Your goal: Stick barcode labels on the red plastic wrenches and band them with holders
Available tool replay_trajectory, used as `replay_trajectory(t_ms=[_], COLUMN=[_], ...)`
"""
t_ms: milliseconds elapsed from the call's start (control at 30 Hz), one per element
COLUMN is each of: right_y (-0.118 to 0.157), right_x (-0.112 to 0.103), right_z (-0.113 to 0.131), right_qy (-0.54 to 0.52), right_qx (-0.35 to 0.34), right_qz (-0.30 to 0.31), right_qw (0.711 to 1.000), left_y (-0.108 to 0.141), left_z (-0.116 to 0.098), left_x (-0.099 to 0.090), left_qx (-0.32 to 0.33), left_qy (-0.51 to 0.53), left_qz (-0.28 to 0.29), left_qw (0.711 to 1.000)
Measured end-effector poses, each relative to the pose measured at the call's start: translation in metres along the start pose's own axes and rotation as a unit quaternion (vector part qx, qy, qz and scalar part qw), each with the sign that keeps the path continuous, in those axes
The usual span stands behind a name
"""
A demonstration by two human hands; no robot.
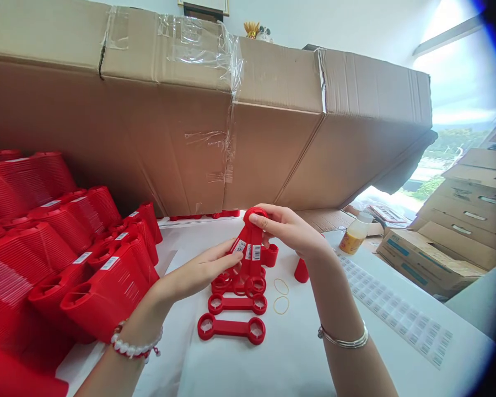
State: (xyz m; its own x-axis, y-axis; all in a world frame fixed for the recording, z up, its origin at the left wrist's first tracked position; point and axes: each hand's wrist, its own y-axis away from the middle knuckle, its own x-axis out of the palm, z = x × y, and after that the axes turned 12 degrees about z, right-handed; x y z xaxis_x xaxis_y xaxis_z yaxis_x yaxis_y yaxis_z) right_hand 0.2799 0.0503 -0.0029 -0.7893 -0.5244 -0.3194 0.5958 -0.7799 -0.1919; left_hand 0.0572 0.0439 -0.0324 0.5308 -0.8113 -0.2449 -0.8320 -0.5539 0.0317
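Observation:
Several red plastic pieces point(253, 237) with round ends and white barcode labels are fanned out between my hands. My right hand point(283, 226) pinches their upper ring end, thumb on top. The fingers of my left hand point(219, 262) are closed on the pieces' lower left side, by a label. Below them, more red pieces lie on the white table, including a flat one point(237, 304) and another point(231, 328) nearest me. Two thin rubber bands point(281, 305) lie to the right of these. Red pieces also stand behind my right hand, partly hidden.
Stacked red pieces point(111, 275) fill the left side. A large taped cardboard box point(273, 149) looms across the back. To the right are a sheet of barcode labels point(397, 309), a bottle with yellow contents point(355, 234) and an open carton point(430, 259).

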Motion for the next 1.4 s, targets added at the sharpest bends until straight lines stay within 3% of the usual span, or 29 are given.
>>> replay_trajectory(t_ms=[133,333,500,600,733,833,900,1133,1400], right_y=[-0.009,-0.021,-0.024,-0.015,0.004,0.011,0.011,0.012,0.019], right_x=[0.006,0.018,0.023,0.014,0.003,0.006,0.012,0.032,0.026], right_z=[-0.006,-0.015,-0.016,-0.01,0.0,0.005,0.008,0.018,0.021], right_qy=[-0.037,-0.081,-0.088,-0.042,0.086,0.141,0.143,0.222,0.237], right_qx=[-0.012,-0.034,-0.042,-0.024,-0.002,0.0,-0.005,-0.045,-0.054], right_qz=[-0.042,-0.102,-0.122,-0.093,0.026,0.103,0.115,0.064,-0.023], right_qw=[0.998,0.991,0.988,0.995,0.996,0.985,0.983,0.972,0.97], left_y=[-0.003,-0.006,-0.008,-0.002,0.012,0.019,0.022,0.027,0.034], left_z=[-0.002,0.009,0.011,0.007,0.001,-0.003,-0.004,-0.004,-0.025], left_x=[0.002,0.001,-0.001,-0.008,-0.013,-0.012,-0.01,-0.012,-0.017], left_qx=[0.031,0.037,0.023,-0.008,-0.049,-0.077,-0.089,-0.096,-0.087], left_qy=[0.066,0.05,0.041,0.021,-0.05,-0.108,-0.138,-0.181,-0.129], left_qz=[0.026,0.003,0.02,0.027,0.024,0.014,0.011,-0.02,-0.093], left_qw=[0.997,0.998,0.999,0.999,0.997,0.991,0.986,0.979,0.983])
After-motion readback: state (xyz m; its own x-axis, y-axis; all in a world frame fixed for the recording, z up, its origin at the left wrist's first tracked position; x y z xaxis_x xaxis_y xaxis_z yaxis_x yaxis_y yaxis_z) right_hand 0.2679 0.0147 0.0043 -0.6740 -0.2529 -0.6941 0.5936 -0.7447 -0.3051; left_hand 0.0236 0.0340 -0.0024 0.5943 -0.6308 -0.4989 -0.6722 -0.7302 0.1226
